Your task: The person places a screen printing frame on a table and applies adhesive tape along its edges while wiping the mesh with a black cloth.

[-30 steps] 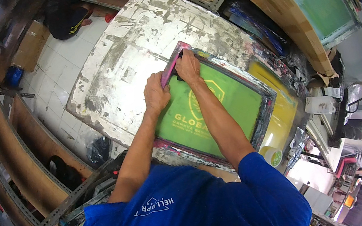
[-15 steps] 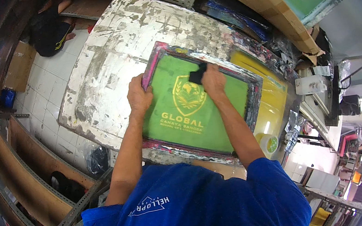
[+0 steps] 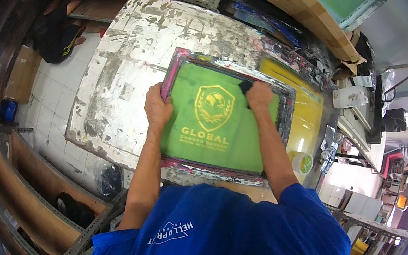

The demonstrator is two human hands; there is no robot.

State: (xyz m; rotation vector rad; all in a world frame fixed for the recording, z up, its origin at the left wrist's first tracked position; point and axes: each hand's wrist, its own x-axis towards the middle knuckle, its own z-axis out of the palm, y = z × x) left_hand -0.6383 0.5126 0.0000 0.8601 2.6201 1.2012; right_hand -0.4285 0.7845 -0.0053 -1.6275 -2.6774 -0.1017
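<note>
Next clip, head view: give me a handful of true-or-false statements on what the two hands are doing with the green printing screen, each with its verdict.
1. The left hand grips the left edge of the screen frame. True.
2. The right hand rests on the bare paint-stained table, off the screen. False: it lies on the green mesh near the frame's right side, with a dark object at its fingers.
3. The mesh carries a yellow crest design. True.
4. The screen stands upright against a shelf. False: it lies flat on the table.
5. A second, yellow screen lies just beyond the green one on the right. True.
</note>
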